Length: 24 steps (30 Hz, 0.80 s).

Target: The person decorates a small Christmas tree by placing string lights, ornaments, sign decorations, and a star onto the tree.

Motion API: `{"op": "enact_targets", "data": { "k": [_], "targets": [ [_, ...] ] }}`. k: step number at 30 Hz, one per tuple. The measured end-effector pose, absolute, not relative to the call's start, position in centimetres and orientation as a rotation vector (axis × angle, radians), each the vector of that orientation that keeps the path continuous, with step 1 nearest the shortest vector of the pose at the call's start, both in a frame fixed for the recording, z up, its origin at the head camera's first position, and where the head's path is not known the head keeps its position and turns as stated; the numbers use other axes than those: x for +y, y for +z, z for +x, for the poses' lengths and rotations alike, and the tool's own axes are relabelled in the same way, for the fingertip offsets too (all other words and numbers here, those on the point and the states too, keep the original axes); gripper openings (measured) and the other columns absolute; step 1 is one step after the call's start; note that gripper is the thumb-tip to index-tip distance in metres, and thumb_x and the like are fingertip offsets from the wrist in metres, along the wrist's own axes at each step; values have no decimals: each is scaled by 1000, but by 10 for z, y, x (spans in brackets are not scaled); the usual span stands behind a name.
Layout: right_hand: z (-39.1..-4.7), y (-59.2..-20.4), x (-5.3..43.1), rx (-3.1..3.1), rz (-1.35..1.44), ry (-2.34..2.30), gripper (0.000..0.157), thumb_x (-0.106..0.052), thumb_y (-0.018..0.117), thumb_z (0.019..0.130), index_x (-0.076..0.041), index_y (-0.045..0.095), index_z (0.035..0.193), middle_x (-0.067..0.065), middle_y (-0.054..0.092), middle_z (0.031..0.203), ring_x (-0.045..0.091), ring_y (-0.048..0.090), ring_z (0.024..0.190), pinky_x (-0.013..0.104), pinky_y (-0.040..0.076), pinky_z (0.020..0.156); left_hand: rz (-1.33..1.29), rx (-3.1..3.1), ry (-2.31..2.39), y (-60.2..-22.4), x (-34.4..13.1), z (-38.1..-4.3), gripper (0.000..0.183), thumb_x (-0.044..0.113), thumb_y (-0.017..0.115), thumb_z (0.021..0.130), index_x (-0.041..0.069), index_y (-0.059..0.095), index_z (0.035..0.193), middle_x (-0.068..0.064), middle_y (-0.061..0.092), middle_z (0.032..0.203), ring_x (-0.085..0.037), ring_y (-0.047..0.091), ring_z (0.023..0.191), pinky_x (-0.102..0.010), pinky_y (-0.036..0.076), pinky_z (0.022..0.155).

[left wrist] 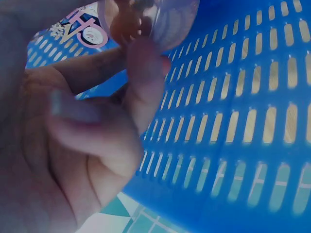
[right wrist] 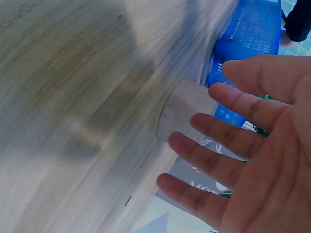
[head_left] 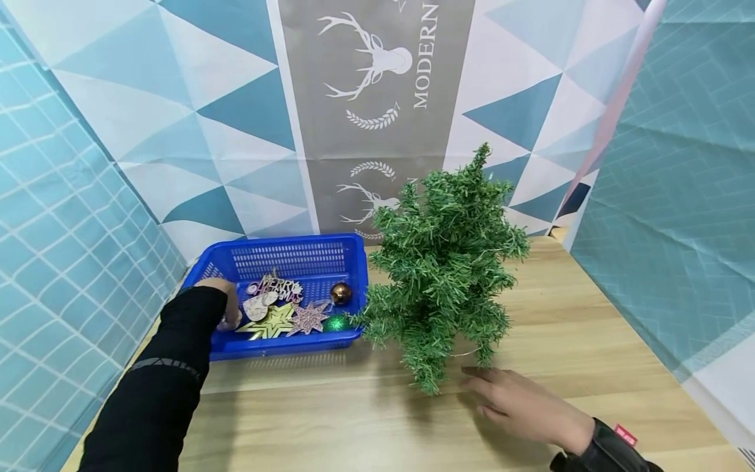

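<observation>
My left hand (head_left: 221, 290) reaches into the left end of the blue basket (head_left: 280, 351), partly hidden by its own sleeve. In the left wrist view its curled fingers pinch a clear plastic ball (left wrist: 170, 22), with a finger showing through the ball. Beside it in the basket lie a Merry Xmas cutout (head_left: 282, 287), a yellow-green star (head_left: 274, 322), a pink glitter snowflake (head_left: 309, 318), a brown ball (head_left: 341, 293) and a green glitter ball (head_left: 337, 322). My right hand (head_left: 525, 404), fingers spread, is low over the table by the front of a small green artificial tree (head_left: 442, 262).
The wooden table (head_left: 330, 419) carries the basket on the left and the tree right of centre. A patterned cloth (head_left: 377, 137) hangs close behind both. Blue tiled sheeting (head_left: 65, 216) stands on the left and a teal sheet (head_left: 672, 196) on the right.
</observation>
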State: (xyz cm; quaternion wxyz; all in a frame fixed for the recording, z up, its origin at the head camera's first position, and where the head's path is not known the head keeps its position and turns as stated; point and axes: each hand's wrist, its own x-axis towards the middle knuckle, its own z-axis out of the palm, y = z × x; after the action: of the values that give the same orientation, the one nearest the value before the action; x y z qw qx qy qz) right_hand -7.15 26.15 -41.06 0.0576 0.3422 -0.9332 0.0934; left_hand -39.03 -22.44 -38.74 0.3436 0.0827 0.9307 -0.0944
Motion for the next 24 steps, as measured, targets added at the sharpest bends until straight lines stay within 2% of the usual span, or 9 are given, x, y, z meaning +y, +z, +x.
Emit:
{"op": "enact_targets", "data": {
  "k": [3,6,7,9,11,13,15,19,24],
  "targets": [
    [-71,-406,257,-2853,1053,327,36,-10,68,83,-7,61,119,13,61,119,25,63,98,40,52,81,252,2471,-125,-358,-223,-361,18,8,64,68,17,52,57,3,49,60,-10,38,52,-23,29,49],
    [-67,-398,254,-2887,1061,393,35,-9,66,85,-6,61,119,7,63,114,19,63,95,36,53,78,318,2525,64,-324,-217,-340,19,12,63,72,15,50,59,3,46,58,-10,40,51,-23,32,49],
    [-65,-394,253,-2898,1067,427,35,-8,66,85,-7,61,120,5,64,113,17,63,94,35,53,78,352,2521,139,-314,-215,-335,15,14,64,74,13,55,62,2,48,61,-11,42,53,-24,34,50],
    [-61,-385,252,-2889,1100,483,34,-8,64,87,-8,60,121,4,64,113,14,63,93,33,54,76,479,2531,283,-292,-209,-324,12,17,66,77,7,62,74,0,52,68,-14,47,59,-26,39,53],
    [-58,-374,251,-2850,1140,540,34,-6,62,89,-11,60,123,2,64,113,11,63,93,31,53,75,649,2545,439,-269,-201,-308,21,18,68,81,1,67,93,-2,57,79,-16,50,68,-28,43,59],
    [-57,-363,249,-2780,1167,567,33,-5,61,90,-13,60,122,-1,65,113,11,63,94,31,53,76,835,2576,571,-247,-190,-285,37,20,71,84,0,64,114,-5,60,88,-19,53,76,-31,46,61],
    [-56,-350,247,-2700,1183,583,31,-4,60,91,-13,62,121,-2,65,113,10,63,96,30,53,76,1030,2589,687,-230,-178,-258,43,20,74,84,4,61,121,-5,61,93,-20,54,77,-31,47,62],
    [-55,-324,240,-2570,1192,623,30,-3,60,92,-14,64,119,-4,65,112,10,62,99,28,51,80,1443,2465,825,-219,-148,-211,46,20,75,83,16,60,126,2,60,102,-16,52,73,-27,45,52],
    [-55,-300,220,-2536,1150,739,41,-4,60,93,-17,55,131,-6,64,116,9,60,105,27,49,85,1826,2144,922,-235,-115,-177,46,18,71,87,16,56,131,5,58,113,-9,49,74,-23,44,54]
  ]
}}
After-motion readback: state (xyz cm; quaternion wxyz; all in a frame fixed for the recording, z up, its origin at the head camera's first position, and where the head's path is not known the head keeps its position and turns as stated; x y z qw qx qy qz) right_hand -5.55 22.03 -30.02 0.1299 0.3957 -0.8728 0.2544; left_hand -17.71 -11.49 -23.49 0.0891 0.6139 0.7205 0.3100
